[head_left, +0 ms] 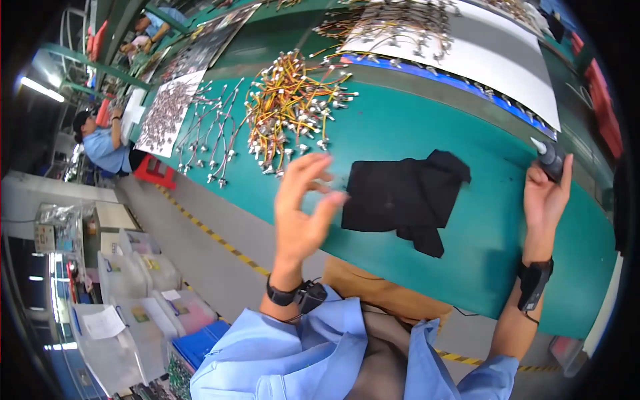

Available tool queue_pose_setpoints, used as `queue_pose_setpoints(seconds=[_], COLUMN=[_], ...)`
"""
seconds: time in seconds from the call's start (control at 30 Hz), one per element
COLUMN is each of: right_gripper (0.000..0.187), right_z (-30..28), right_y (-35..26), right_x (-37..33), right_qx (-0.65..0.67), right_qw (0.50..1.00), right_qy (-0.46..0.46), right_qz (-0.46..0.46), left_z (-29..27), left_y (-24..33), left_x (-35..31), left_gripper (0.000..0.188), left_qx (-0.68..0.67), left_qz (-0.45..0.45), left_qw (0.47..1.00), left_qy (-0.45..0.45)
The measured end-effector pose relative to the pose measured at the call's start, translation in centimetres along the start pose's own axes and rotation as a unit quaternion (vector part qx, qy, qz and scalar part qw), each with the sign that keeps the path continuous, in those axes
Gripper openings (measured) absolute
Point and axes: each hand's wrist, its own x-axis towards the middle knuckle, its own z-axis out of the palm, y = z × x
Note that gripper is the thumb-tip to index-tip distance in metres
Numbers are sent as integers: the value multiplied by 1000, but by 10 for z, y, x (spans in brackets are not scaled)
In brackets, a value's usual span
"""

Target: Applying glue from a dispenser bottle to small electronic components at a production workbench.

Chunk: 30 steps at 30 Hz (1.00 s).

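My right hand [545, 200], at the right side of the green table, is closed around a small dark bottle [552, 162] with a pale pointed nozzle, tilted up and to the left. My left hand [303, 207] hovers at the table's near edge, fingers curved and thumb apart, with nothing plain to see between them. Just right of its fingertips lies a folded black cloth [390, 197], one flap hanging toward me. Beyond my left hand is a heap of yellow, red and black wire leads [287, 100] with white connectors.
Purple and dark leads [213, 130] lie left of the heap, beside a white sheet [187, 87] covered with small parts. A conveyor with a white board [493, 60] runs along the far side. Clear plastic bins [127, 333] stand at lower left; a person [107, 147] works at far left.
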Motion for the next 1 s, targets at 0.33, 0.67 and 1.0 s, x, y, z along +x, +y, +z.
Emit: queue_pose_setpoints(seconds=[0.33, 0.67, 1.0], right_gripper=[29, 30, 31], right_z=[0, 5, 24], right_y=[16, 17, 19], right_x=[-5, -4, -19], right_qx=[-28, -24, -49], right_qw=[999, 999, 999], right_qy=[10, 21, 2], right_qz=[26, 35, 17], left_z=[-44, -5, 21], left_y=[-9, -24, 18], left_x=[73, 63, 80], left_gripper=[13, 15, 18], left_qx=[291, 446, 67], left_qz=[46, -14, -170], left_qw=[953, 888, 981], left_qy=[-69, -112, -68])
